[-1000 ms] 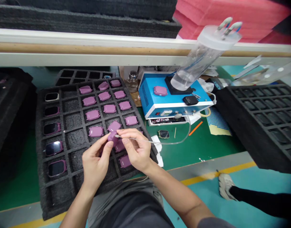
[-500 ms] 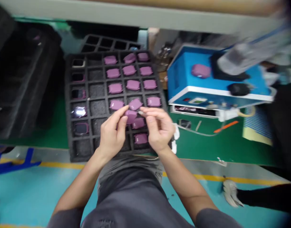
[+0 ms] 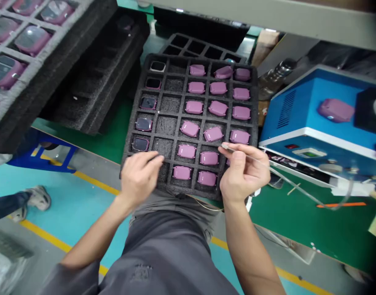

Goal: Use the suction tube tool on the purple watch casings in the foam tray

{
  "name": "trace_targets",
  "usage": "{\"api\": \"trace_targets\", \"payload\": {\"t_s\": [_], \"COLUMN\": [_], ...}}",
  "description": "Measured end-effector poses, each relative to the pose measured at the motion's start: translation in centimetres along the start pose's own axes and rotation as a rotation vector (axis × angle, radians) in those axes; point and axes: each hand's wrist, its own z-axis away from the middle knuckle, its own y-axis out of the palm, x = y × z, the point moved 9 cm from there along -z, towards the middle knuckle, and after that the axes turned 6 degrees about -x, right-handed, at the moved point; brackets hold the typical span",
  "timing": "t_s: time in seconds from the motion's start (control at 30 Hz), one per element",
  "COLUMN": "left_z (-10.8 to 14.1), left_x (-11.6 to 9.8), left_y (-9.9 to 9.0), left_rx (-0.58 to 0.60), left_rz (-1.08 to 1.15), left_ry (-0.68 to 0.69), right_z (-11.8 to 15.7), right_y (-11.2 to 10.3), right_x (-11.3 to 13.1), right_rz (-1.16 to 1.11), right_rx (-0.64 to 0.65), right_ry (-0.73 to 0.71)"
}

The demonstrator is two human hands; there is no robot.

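Observation:
A black foam tray (image 3: 167,124) with square compartments lies in front of me. Purple watch cases (image 3: 186,151) fill its right columns, and dark-faced watches (image 3: 143,124) sit in the left column. My left hand (image 3: 139,177) hovers over the tray's lower left, fingers loosely bent and slightly apart, with nothing seen in them. Over the lower right compartments, my right hand (image 3: 245,172) pinches a thin clear tube (image 3: 286,180) near its pale tip. The palm and fingers hide some compartments there.
At right stands a blue machine (image 3: 291,119) with a purple watch case (image 3: 335,110) on top. An orange stick (image 3: 341,205) lies on the green bench (image 3: 286,213). Stacked foam trays (image 3: 92,61) rise at left; a blue stool (image 3: 57,153) and another person's shoe (image 3: 39,197) are below.
The purple watch case has left my left hand; that hand has moved left and down. My right hand still pinches the tube, farther right. The camera view has turned leftward.

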Motion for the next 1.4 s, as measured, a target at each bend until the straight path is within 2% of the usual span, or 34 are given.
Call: {"api": "trace_targets", "payload": {"t_s": [0.07, 0.17, 0.3, 0.4, 0.47, 0.53, 0.6, 0.67, 0.73, 0.8, 0.87, 0.97, 1.23, 1.4], "left_z": [-0.4, -1.5, -3.0, -3.8, -4.4, -5.0, -5.3, -5.7, -6.4, -6.8, -6.8, -6.7, -6.9, -6.8], "left_x": [2.6, 4.9, 6.3, 6.7, 6.4, 5.8, 4.6, 2.3, -0.4, -2.2, -2.9, -2.9, -3.0, -3.0], "left_y": [-0.7, -0.4, 0.9, 0.8, -0.2, -1.2, -0.3, 2.5, 5.5, 7.6, 8.9, 9.4, 8.7, 8.8], "left_rx": [0.043, 0.185, 0.339, 0.327, 0.195, -0.001, -0.124, -0.111, -0.058, -0.021, 0.009, 0.022, -0.003, 0.022], "left_rz": [-0.082, -0.121, -0.107, -0.037, 0.052, 0.207, 0.446, 0.718, 0.922, 1.040, 1.092, 1.102, 1.102, 1.065], "left_ry": [-0.038, -0.022, 0.004, -0.011, -0.082, -0.239, -0.434, -0.559, -0.607, -0.634, -0.652, -0.657, -0.646, -0.651], "right_z": [0.0, 0.0, -0.2, -0.2, -0.2, -0.1, 0.0, 0.1, 0.0, -0.1, -0.3, -0.6, -0.6, -0.5], "right_y": [-0.1, -0.1, -0.1, 0.0, 0.1, 0.3, 0.4, 0.6, 0.8, 1.0, 1.2, 1.5, 1.6, 1.6], "right_x": [-0.2, -0.2, -0.1, -0.1, -0.2, -0.3, -0.2, 0.0, 0.1, 0.0, -0.1, 0.0, -0.2, -0.3], "right_rz": [0.000, -0.013, 0.001, -0.006, 0.001, -0.001, -0.025, -0.055, -0.073, -0.075, -0.068, -0.042, 0.017, 0.054], "right_rx": [-0.018, -0.027, -0.026, -0.005, 0.020, 0.043, 0.062, 0.079, 0.097, 0.118, 0.142, 0.169, 0.187, 0.190], "right_ry": [0.017, 0.025, 0.018, 0.014, 0.018, 0.015, 0.001, -0.018, -0.034, -0.040, -0.039, -0.060, -0.039, -0.034]}}
